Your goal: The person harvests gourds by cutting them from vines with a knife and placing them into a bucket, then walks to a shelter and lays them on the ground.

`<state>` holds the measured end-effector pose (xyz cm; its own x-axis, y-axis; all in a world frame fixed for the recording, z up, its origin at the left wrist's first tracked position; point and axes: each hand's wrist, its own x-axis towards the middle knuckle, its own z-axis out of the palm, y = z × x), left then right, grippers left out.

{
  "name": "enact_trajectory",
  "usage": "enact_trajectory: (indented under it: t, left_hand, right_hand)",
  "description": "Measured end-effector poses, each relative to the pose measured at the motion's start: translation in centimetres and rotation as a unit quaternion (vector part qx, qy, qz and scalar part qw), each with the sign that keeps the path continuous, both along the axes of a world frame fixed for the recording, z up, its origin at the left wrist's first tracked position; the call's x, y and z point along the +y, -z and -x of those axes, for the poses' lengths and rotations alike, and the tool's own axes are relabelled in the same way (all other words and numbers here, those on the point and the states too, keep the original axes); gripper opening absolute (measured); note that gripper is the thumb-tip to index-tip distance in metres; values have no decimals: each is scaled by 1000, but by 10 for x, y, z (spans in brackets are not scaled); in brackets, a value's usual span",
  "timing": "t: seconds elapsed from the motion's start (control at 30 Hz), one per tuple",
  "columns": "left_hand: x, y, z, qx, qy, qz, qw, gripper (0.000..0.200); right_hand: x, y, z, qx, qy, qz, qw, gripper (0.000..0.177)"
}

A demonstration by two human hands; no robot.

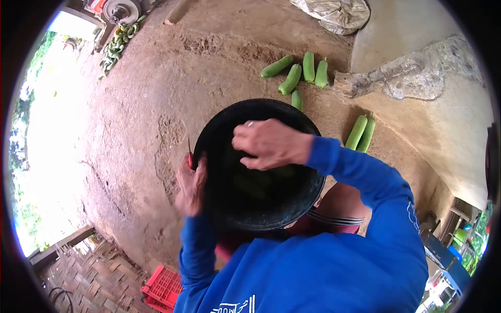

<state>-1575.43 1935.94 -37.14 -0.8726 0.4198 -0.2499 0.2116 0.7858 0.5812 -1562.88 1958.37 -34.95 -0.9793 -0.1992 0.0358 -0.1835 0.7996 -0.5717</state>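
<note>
A large black basin stands before me, with water-dark contents and dim green shapes low inside it. Over its opening is my right hand, a ring on one finger, fingers bent and thumb apart, with nothing visible between them. My left hand is closed on the red handle of a knife at the basin's left rim, the thin blade pointing up. Several green gourds lie on the floor beyond the basin. Two more gourds lie to the right.
A log rests near the wall at right, below a pale sack. Green peels lie by a machine at the upper left. A red crate and woven matting are at the lower left.
</note>
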Motion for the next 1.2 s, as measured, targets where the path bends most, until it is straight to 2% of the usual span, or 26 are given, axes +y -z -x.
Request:
enact_trajectory:
  t: [0.07, 0.1, 0.13, 0.17, 0.2, 0.23, 0.37, 0.43, 0.47, 0.5, 0.53, 0.57, 0.63, 0.67, 0.7, 0.77, 0.83, 0.87, 0.9, 0.93, 0.97, 1.0, 1.03, 1.1, 1.17, 1.2]
  left_hand:
    - [-5, 11, 3, -6, 16, -42, 999, 35]
    - [-8, 12, 3, -6, 21, -44, 999, 35]
    - [-8, 13, 2, -4, 12, -43, 999, 35]
    - [-6, 15, 2, -1, 6, -43, 999, 35]
    - [-9, 24, 3, -2, 18, -48, 999, 35]
    - [-15, 36, 5, 2, 8, -54, 999, 35]
    - [-16, 38, 9, -32, -7, -52, 998, 35]
    - [-14, 24, 5, -64, 3, -98, 993, 34]
    - [-12, 19, 2, -99, 9, -141, 985, 34]
    - [-15, 20, 1, -99, 13, -141, 985, 34]
    - [-19, 23, 4, -133, 13, -154, 979, 33]
    - [-21, 24, 7, -166, 13, -167, 972, 33]
    - [-19, 22, 8, -172, 30, -192, 966, 27]
    - [-17, 21, 10, -177, 44, -219, 958, 24]
    - [-21, 29, 17, -132, 76, -202, 967, 27]
    - [-19, 17, 18, -141, 92, -186, 968, 26]
    - [-20, 11, 23, -137, 96, -129, 977, 22]
    - [-24, 12, 26, -136, 100, -132, 977, 22]
    - [-29, 15, 29, -150, 59, -135, 978, 22]
    - [-37, 15, 31, -163, 18, -136, 977, 22]
    - [-43, 7, 32, -154, 48, -135, 978, 25]
    - [-48, 7, 35, -153, 54, -135, 977, 25]
    - [-55, 7, 37, -151, 28, -132, 979, 26]
    - [-74, 12, 51, -131, 10, -126, 983, 27]
    - [-85, 17, 56, -119, 22, -129, 984, 28]
    - [-87, 14, 56, -110, 33, -134, 984, 29]
  right_hand:
    - [-20, 58, 9, 61, -46, -85, 993, 33]
    - [-29, 97, 12, 203, -19, -120, 972, 32]
    - [-34, 135, 15, 340, 8, -156, 927, 32]
    - [-43, 165, 25, 339, 15, -165, 926, 32]
    - [-57, 192, 36, 199, 54, -129, 970, 31]
    - [-67, 202, 44, 55, 94, -87, 990, 30]
    - [-80, 181, 46, 28, 159, -170, 972, 26]
    - [-78, 181, 46, 32, 148, -76, 986, 22]
    - [-75, 181, 49, 34, 152, -78, 985, 22]
    - [-74, 170, 52, -46, 45, -162, 985, 24]
    - [-73, 154, 52, -125, -63, -240, 961, 27]
    - [-65, 127, 44, -125, -57, -238, 961, 27]
    - [-41, 51, 11, -47, -54, -140, 988, 37]
    - [-34, 23, 0, -62, -12, -51, 997, 40]
    - [-26, -2, -12, -78, 27, 39, 996, 43]
    - [-4, -43, -34, -114, 60, 206, 970, 38]
    - [26, -70, -61, -73, 95, 375, 919, 42]
    - [48, -85, -75, -50, 141, 336, 930, 37]
    - [66, -70, -86, 7, 168, 445, 880, 38]
    - [89, -59, -97, 14, 207, 470, 858, 48]
    - [101, -61, -104, 23, 287, 494, 821, 60]
    - [119, -57, -114, -25, 381, 423, 822, 66]
    - [138, -27, -121, -57, 444, 413, 793, 74]
    - [175, 52, -125, -152, 470, 377, 783, 78]
    - [178, 109, -137, -221, 508, 364, 749, 79]
    - [181, 152, -138, -295, 517, 340, 728, 79]
